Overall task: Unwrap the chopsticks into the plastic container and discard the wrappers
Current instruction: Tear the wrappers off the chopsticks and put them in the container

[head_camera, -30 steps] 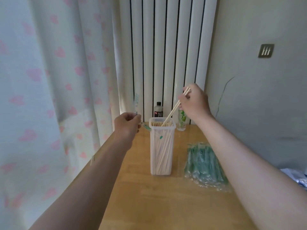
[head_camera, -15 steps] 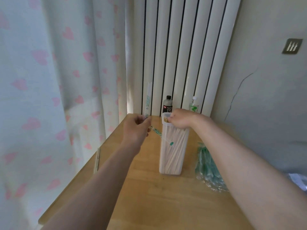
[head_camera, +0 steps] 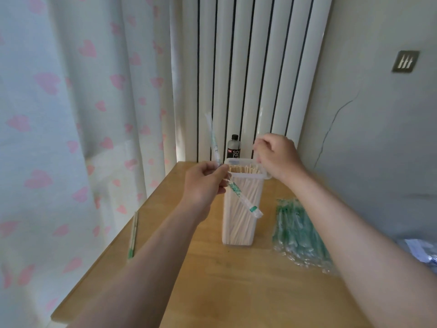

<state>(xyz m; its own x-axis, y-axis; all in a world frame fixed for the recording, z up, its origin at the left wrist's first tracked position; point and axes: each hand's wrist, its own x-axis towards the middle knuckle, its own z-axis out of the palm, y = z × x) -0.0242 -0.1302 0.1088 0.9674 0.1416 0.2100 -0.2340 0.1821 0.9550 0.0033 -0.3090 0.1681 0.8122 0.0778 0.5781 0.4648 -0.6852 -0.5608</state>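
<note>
Right hand (head_camera: pixel 276 159) covers the container's (head_camera: pixel 236 233) far right corner, and its curled fingers (head_camera: pixel 260 150) face away from the camera, so I can't tell if they're pinching anything. The green pile (head_camera: pixel 298 230) on the tabletop (head_camera: pixel 236 287) is too blurry to call wrapped or empty. Left hand (head_camera: pixel 203 183) is up by the left rim, pinching a clear wrapper (head_camera: pixel 237 191) at its bend. One end pokes up, the other slants down across the container's front. Chopsticks (head_camera: pixel 243 170) stand packed inside. Half a second ago the right hand sat on the mouth; now it's lifted just above the rim.
</note>
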